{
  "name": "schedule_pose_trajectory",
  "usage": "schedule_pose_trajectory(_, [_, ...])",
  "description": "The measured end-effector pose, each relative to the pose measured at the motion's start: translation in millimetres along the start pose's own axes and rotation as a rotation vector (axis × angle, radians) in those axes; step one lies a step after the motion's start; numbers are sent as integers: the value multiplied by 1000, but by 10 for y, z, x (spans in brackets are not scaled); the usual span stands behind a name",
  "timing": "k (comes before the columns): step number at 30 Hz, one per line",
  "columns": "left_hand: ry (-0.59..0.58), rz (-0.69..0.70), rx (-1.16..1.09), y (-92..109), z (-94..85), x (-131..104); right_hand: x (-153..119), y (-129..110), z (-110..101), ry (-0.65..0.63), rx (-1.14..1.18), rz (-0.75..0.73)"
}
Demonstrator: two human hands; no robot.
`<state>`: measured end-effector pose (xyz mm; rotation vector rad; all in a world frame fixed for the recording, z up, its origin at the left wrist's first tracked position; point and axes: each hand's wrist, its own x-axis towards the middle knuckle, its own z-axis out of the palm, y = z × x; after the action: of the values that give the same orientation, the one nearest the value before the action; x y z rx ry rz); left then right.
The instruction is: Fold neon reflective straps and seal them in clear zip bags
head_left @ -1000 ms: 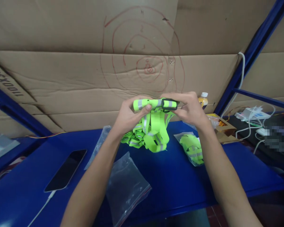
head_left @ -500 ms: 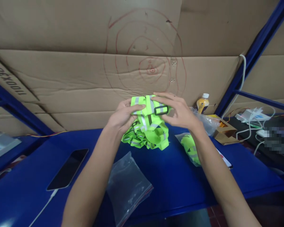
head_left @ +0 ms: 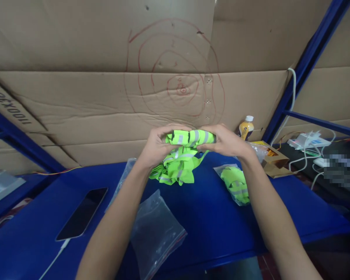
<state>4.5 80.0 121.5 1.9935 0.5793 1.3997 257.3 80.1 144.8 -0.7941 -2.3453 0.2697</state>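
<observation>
Gripping from both ends, the left hand (head_left: 156, 147) and the right hand (head_left: 226, 142) held a bundle of neon-green reflective straps (head_left: 189, 138) between them, raised above the blue table (head_left: 216, 225). Left hand was curled closed, thumb pressed on the bundle's near end, fingers wrapped over its top. Right hand was likewise closed on the opposite end, fingers over the top, thumb underneath. Loose loops of the same strapping (head_left: 175, 169) hung below the hands and rested on the table just beneath the left hand. An empty clear zip bag (head_left: 156, 229) lay below the left forearm, nearer the person; a second clear bag (head_left: 123, 179) showed partly behind that forearm. Further left of the left arm, a dark phone (head_left: 82, 213) lay face up with a white cable attached. Right of the right wrist lay a filled bag of green straps (head_left: 236, 182). Beyond the right hand stood a small bottle (head_left: 246, 126) against the cardboard wall (head_left: 76, 97).
</observation>
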Motion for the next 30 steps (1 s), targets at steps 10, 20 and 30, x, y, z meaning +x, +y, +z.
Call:
schedule_pose_trajectory(10, [-61,-344,-384,-32,-19,-61,27,3,77,320,-26,-156])
schedule_pose_trajectory(20, [170,-472,-660,152,216,43,171,25,389,387,-319,-325])
schedule_pose_trajectory(30, [316,-515,-592,141,152,50,156,-213,360,213,-254,-304])
